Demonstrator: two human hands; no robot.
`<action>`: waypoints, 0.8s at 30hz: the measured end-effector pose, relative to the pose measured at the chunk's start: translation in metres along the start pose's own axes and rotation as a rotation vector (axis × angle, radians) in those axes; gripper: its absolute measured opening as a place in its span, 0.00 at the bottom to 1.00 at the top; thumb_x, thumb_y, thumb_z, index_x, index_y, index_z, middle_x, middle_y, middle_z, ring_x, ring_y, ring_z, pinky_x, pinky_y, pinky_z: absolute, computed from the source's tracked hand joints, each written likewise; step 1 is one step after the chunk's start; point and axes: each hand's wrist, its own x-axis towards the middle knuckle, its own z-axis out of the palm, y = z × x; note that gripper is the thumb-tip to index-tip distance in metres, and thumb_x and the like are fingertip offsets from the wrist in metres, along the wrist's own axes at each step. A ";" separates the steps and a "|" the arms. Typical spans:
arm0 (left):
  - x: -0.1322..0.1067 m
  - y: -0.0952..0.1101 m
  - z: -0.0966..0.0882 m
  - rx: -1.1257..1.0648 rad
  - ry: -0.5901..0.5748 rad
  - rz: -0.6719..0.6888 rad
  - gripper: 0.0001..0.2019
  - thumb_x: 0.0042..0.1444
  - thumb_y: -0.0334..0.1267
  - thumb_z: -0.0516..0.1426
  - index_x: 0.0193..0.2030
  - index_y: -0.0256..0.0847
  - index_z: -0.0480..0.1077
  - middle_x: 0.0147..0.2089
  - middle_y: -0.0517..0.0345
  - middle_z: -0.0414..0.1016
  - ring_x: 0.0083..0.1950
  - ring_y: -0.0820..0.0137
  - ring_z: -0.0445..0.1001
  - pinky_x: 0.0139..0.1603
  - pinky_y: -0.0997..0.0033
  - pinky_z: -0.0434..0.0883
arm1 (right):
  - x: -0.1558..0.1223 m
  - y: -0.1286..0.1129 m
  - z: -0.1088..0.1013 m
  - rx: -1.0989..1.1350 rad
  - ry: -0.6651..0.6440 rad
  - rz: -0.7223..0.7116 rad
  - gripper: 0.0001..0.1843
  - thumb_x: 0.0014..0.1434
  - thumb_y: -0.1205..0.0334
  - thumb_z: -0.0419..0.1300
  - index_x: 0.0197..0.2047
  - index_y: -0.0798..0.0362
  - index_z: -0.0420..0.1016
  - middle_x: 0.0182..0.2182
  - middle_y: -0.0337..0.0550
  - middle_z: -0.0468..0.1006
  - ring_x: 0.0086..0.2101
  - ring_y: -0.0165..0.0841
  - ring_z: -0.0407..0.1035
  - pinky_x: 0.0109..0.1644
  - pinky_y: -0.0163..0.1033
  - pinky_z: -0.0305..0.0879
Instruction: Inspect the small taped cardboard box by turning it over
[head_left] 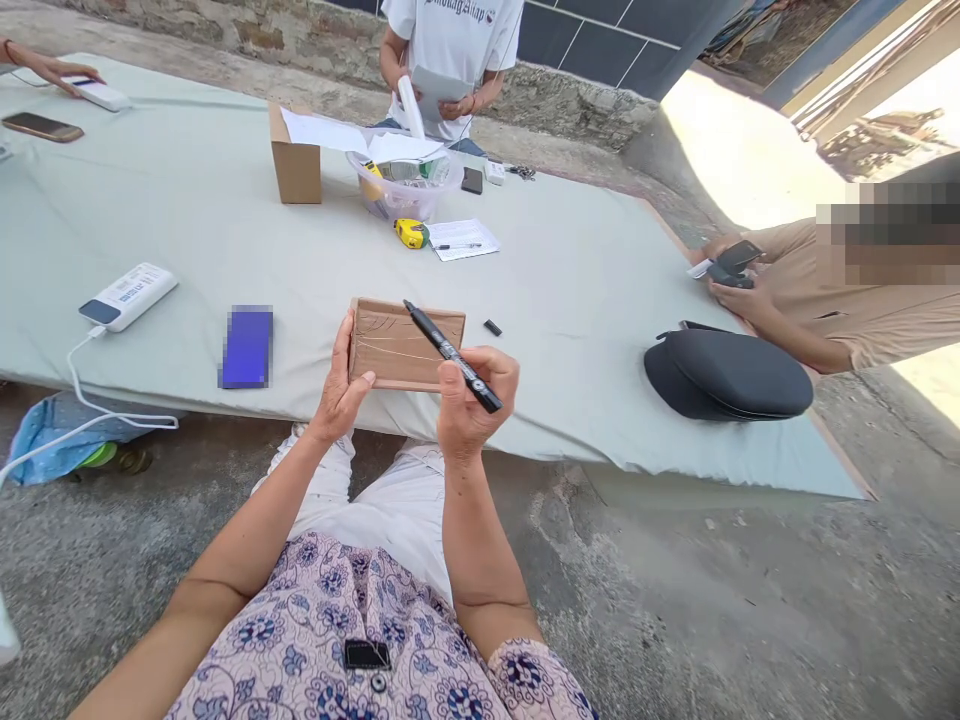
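Note:
My left hand (339, 390) grips the left end of a small flat brown box (390, 345), thumb on its top face and fingers along its side. Thin lines or creases run across that face. In my right hand (478, 405) is a black marker pen (442, 345), held between thumb and fingers and slanting up to the left. Its uncapped tip hovers over or touches the box near the far edge; I cannot tell which. A small black cap (492, 327) lies on the table just right of the box.
On the cloth-covered table (562, 270) are a blurred blue item (247, 347), a cabled white power bank (131, 297), a black case (727, 375), a yellow tape measure (412, 234), a plastic basket (405, 200) and a cardboard box (296, 165). Other people are at the far, right and left sides.

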 end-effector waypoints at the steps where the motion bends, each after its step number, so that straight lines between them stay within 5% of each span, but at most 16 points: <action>1: -0.001 -0.001 0.000 -0.004 -0.006 -0.008 0.38 0.66 0.50 0.54 0.77 0.53 0.39 0.81 0.60 0.37 0.81 0.59 0.37 0.80 0.57 0.42 | -0.001 -0.004 0.009 -0.007 -0.068 -0.028 0.06 0.64 0.59 0.63 0.44 0.48 0.72 0.36 0.38 0.75 0.34 0.30 0.73 0.39 0.36 0.69; 7: -0.004 -0.011 -0.001 -0.014 -0.012 -0.045 0.40 0.67 0.49 0.53 0.78 0.51 0.33 0.81 0.58 0.33 0.81 0.60 0.32 0.80 0.56 0.40 | -0.009 -0.006 0.028 -0.074 -0.286 -0.088 0.03 0.64 0.62 0.62 0.42 0.49 0.74 0.34 0.38 0.80 0.34 0.31 0.75 0.41 0.39 0.70; 15: -0.003 -0.007 -0.002 -0.054 -0.030 -0.025 0.40 0.67 0.48 0.53 0.78 0.51 0.34 0.81 0.58 0.34 0.81 0.60 0.33 0.80 0.57 0.39 | 0.010 -0.006 0.017 -0.255 0.041 -0.100 0.06 0.66 0.59 0.57 0.38 0.50 0.72 0.33 0.38 0.76 0.33 0.31 0.73 0.41 0.41 0.71; 20: 0.000 -0.010 -0.008 -0.050 -0.026 -0.013 0.39 0.67 0.47 0.54 0.78 0.52 0.35 0.81 0.57 0.34 0.81 0.60 0.35 0.80 0.57 0.41 | 0.001 -0.010 0.030 -0.149 -0.345 -0.086 0.08 0.66 0.55 0.57 0.40 0.47 0.75 0.35 0.41 0.79 0.37 0.35 0.75 0.46 0.46 0.73; 22: 0.002 -0.013 -0.012 -0.055 -0.028 -0.019 0.40 0.66 0.48 0.54 0.78 0.51 0.36 0.81 0.56 0.35 0.81 0.60 0.35 0.80 0.57 0.41 | -0.004 -0.004 0.026 -0.107 -0.258 -0.070 0.09 0.66 0.53 0.57 0.41 0.47 0.75 0.34 0.41 0.77 0.35 0.35 0.74 0.44 0.47 0.73; 24: 0.006 -0.015 -0.016 -0.060 -0.032 -0.019 0.40 0.66 0.48 0.55 0.78 0.51 0.37 0.81 0.56 0.37 0.80 0.59 0.36 0.80 0.56 0.41 | -0.003 0.009 0.014 -0.136 0.009 -0.042 0.10 0.66 0.52 0.56 0.43 0.47 0.74 0.35 0.40 0.75 0.33 0.34 0.73 0.44 0.47 0.73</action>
